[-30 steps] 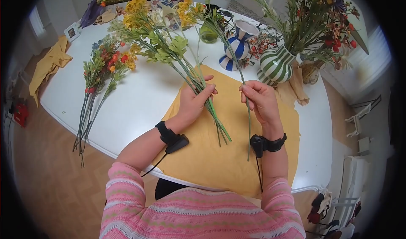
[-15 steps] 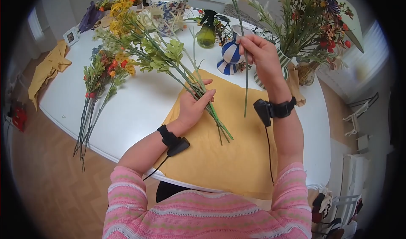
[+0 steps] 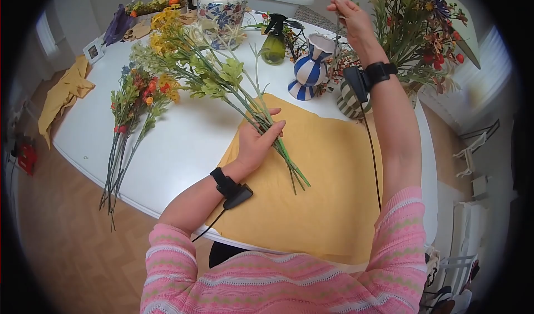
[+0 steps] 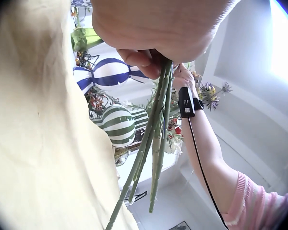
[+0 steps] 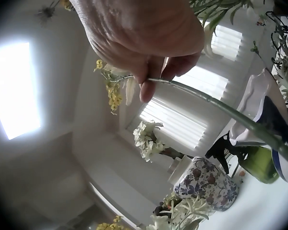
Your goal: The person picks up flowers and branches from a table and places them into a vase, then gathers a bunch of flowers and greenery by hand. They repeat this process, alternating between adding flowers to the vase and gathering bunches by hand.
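My left hand (image 3: pixel 258 141) grips a bunch of artificial flowers (image 3: pixel 225 75) by the stems, its yellow and white heads leaning to the far left. The bare green stem ends (image 4: pixel 156 139) stick out below that fist. Raised at the upper right, my right hand (image 3: pixel 356 25) pinches a single flower stem (image 5: pixel 216 103) between thumb and fingers. Yellow blossoms (image 5: pixel 114 98) show beyond the fingers in the right wrist view. Beneath the left hand, a mustard-yellow sheet (image 3: pixel 311 175) is spread over the white table (image 3: pixel 172 186).
Another bunch of flowers (image 3: pixel 133 91) lies on the left. Behind stand a floral-patterned vase (image 3: pixel 222 16), a green spray bottle (image 3: pixel 273 47) and a blue-striped vase (image 3: pixel 308 72). A green-striped vase (image 3: pixel 349 101) holding tall flowers is by the right forearm. A second yellow sheet (image 3: pixel 67 91) hangs over the left edge.
My right hand has risen and moved forward and to the right with the single stem, away from the bunch. The left hand keeps its grip in nearly the same place.
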Action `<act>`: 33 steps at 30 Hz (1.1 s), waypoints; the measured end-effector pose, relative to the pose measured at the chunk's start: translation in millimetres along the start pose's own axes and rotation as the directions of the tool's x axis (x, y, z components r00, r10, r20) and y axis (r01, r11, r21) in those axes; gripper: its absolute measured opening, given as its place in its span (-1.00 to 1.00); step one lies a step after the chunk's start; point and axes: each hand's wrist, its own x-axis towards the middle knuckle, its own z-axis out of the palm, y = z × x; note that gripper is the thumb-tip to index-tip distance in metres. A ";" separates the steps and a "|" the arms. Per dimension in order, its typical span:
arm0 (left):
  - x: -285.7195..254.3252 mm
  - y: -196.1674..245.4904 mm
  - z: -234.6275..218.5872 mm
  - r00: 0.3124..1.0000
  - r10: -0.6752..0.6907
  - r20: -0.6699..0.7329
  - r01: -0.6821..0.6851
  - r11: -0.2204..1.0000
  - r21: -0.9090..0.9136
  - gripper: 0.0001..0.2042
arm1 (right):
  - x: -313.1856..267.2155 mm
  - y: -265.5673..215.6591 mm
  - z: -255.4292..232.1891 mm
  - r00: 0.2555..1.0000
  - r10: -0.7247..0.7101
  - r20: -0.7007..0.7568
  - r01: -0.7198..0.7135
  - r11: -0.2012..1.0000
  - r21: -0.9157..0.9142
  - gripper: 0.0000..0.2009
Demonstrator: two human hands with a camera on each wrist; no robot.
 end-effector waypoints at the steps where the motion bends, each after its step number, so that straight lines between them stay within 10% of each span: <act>1: -0.2 -0.4 -0.3 1.000 0.000 0.000 0.000 1.000 0.002 -0.62 | 10.1 3.0 -7.8 1.000 0.000 0.000 0.000 1.000 0.002 -0.82; 4: 0.1 -2.2 0.5 1.000 0.007 -0.007 -0.007 1.000 -0.001 -0.62 | 29.5 5.0 -18.6 0.999 -0.040 0.020 0.036 0.985 0.167 -0.83; 9: 1.4 -4.5 0.8 1.000 0.002 -0.014 -0.002 1.000 -0.002 -0.62 | 29.9 -24.0 -6.4 0.906 -0.262 -0.331 0.170 0.944 -0.282 -0.78; 13: 1.2 -3.1 0.2 1.000 -0.015 -0.005 0.015 1.000 0.003 -0.62 | 23.1 -38.9 5.2 0.914 -0.172 -0.368 0.175 0.984 -0.026 -0.81; 16: 1.2 -6.1 1.0 1.000 -0.004 -0.007 0.004 1.000 -0.016 -0.62 | 24.5 -34.7 3.9 0.879 -0.234 -0.416 0.110 0.948 -0.299 -0.81; 22: 1.1 -4.0 0.6 1.000 -0.019 0.002 0.019 1.000 0.007 -0.62 | 10.1 4.8 9.5 0.953 -0.265 -0.148 0.239 0.956 -0.172 -0.80; 33: -0.3 -3.8 1.6 1.000 -0.014 0.017 0.013 0.999 0.050 -0.63 | -56.5 8.2 26.9 0.999 0.051 0.010 -0.030 0.716 -0.697 -0.73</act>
